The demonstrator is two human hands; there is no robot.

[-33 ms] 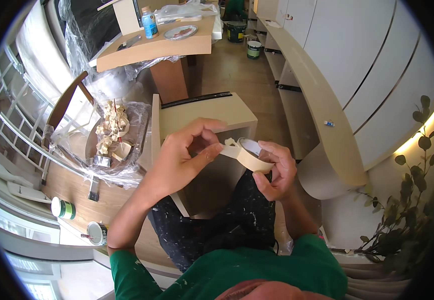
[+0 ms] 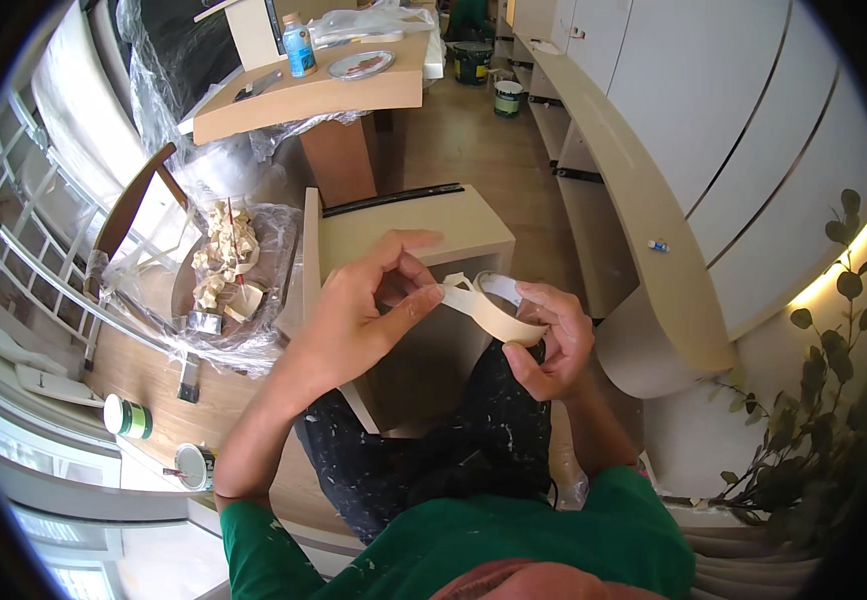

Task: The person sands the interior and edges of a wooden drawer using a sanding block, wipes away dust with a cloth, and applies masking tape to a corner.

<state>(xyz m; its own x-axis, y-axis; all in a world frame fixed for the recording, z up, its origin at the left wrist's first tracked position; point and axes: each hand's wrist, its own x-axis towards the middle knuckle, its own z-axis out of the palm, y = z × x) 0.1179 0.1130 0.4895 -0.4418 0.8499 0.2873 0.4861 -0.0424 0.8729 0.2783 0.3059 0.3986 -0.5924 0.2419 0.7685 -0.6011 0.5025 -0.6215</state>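
Observation:
A roll of cream masking tape (image 2: 509, 318) is held in my right hand (image 2: 559, 345), with the thumb and fingers on its right rim. My left hand (image 2: 374, 310) pinches the loose strip of that tape between thumb and fingers; its index finger stretches out above. A short strip runs from the roll to this pinch, and a crumpled bit of tape sticks up beside it. Just beneath both hands, between my knees, stands a beige open-fronted drawer box (image 2: 414, 235) with a black rail along its top.
At left, a plastic-covered chair (image 2: 279, 255) carries crumpled tape (image 2: 229, 245). Paint cans (image 2: 129, 417) stand on the wooden floor nearby. Ahead, a desk (image 2: 324, 105) holds a blue bottle (image 2: 299, 48) and a foil-like plate (image 2: 361, 65). A long curved counter (image 2: 644, 190) runs along the right, near a leafy plant (image 2: 834, 350).
My left index finger has lifted slightly, and the tape roll has tilted a little. Both hands keep their hold on the tape.

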